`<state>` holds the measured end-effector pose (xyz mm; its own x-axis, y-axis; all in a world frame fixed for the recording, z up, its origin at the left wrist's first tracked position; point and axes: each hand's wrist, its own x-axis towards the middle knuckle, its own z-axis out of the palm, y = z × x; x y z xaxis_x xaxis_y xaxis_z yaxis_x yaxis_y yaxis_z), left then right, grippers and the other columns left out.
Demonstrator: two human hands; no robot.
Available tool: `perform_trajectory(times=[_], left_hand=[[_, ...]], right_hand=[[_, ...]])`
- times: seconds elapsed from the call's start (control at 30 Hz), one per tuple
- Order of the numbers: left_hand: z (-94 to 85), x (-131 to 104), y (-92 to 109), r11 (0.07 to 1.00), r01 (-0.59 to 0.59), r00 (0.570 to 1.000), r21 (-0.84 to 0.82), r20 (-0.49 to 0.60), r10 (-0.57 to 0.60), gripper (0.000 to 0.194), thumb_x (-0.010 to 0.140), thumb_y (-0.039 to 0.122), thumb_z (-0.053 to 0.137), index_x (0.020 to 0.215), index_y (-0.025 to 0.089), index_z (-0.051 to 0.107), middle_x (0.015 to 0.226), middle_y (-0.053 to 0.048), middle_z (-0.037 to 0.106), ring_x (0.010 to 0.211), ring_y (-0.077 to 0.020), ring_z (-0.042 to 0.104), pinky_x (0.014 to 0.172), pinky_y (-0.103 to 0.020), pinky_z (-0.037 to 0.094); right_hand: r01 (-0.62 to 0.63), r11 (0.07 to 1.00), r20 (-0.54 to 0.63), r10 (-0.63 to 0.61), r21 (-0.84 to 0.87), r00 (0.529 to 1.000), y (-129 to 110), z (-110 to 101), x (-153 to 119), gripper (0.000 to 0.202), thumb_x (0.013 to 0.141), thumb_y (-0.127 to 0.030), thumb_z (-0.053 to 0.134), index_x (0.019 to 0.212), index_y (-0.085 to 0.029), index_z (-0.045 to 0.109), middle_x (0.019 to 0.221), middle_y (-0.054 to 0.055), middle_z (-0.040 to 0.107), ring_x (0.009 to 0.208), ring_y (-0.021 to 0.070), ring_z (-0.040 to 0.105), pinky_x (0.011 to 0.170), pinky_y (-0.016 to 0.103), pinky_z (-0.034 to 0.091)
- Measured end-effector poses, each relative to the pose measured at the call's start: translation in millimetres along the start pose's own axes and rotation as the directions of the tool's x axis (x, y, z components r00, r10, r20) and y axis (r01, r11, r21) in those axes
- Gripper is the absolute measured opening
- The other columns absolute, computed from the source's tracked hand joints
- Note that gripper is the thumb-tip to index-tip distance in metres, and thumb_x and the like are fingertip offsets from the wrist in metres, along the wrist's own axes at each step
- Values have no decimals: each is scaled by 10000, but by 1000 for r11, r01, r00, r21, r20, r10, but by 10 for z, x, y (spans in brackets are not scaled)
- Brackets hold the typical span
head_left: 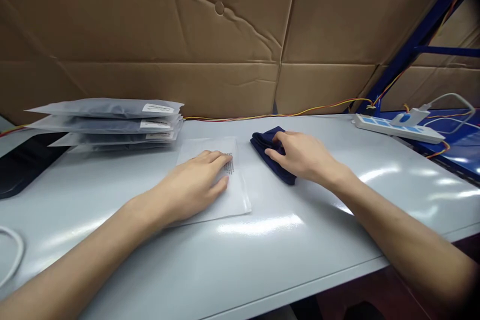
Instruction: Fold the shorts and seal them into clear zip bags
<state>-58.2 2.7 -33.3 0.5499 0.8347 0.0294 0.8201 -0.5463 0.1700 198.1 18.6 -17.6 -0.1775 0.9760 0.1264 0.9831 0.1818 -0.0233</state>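
Observation:
My left hand (202, 180) lies flat, fingers stretched out, on a frosted plastic bag (234, 195) with small printed text. The bag looks flat on the table, and my hand and wrist cover part of it. To the right of the bag is a folded navy-blue cloth (268, 152). My right hand (300, 152) grips the cloth's right side, with thumb and fingers curled onto it; some fingertips are hidden. A stack of several filled frosted bags (112, 125) with white labels stands to the left, dark fabric showing through the plastic.
The shiny grey-white table (180, 265) ends at a front edge nearby. Cardboard (225, 25) forms the back wall. A power strip (401, 127) with a plugged-in charger lies at the right, by a blue metal frame (408, 50). At the left are a black flat object (28, 165) and a white cable (17, 255).

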Motion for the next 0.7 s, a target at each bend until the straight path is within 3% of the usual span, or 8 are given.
perform_trajectory(times=[0.17,0.27,0.33,0.4,0.5,0.6,0.7], left_hand=[[-24,23,-2,996,69,997,48,-50,-66,466,983,458,380,1256,190,645,1264,-135,657,1207,-345,597,961,-515,520],[-17,22,5,992,103,993,70,-58,-99,439,979,453,379,1187,188,661,1231,-138,648,1170,-339,599,943,-505,518],[-13,20,10,990,117,992,80,-59,-113,435,985,460,367,1165,193,659,1215,-134,641,1159,-332,596,936,-496,517],[-13,19,12,988,125,991,87,-65,-120,432,988,468,361,1149,197,656,1178,-128,642,1140,-327,596,919,-485,519],[-19,16,8,986,132,989,104,-77,-124,432,998,461,339,1132,196,652,1116,-120,641,1095,-321,605,884,-473,521],[-19,10,-4,984,145,988,107,-76,-137,444,999,470,320,1119,197,650,1109,-117,636,1085,-319,608,865,-468,523],[-10,6,-15,984,153,987,96,-73,-146,451,989,478,320,1118,200,651,1151,-119,637,1113,-325,601,861,-471,529]], right_hand=[[-22,999,13,22,36,1000,17,-11,9,232,964,-402,486,904,-216,611,879,113,725,729,267,653,568,342,358],[-16,974,2,16,225,1000,-17,-4,11,229,938,-394,522,780,-231,555,736,53,677,639,209,589,555,321,340],[-6,903,5,4,431,1000,-44,-14,14,262,926,-406,550,732,-230,530,680,10,635,610,172,556,557,302,347],[-12,773,22,-2,634,1000,-45,-58,19,289,921,-437,568,726,-226,541,659,-17,609,592,145,538,550,283,356],[-17,616,11,13,788,1000,69,-191,32,280,916,-465,584,780,-223,619,716,-9,648,617,137,561,558,272,397],[-45,670,-11,79,741,997,350,-336,49,290,905,-488,598,832,-222,690,777,30,709,670,173,625,607,301,470],[-157,878,-96,223,452,970,688,-376,54,311,857,-493,642,993,-228,734,838,59,757,776,260,699,705,380,540]])
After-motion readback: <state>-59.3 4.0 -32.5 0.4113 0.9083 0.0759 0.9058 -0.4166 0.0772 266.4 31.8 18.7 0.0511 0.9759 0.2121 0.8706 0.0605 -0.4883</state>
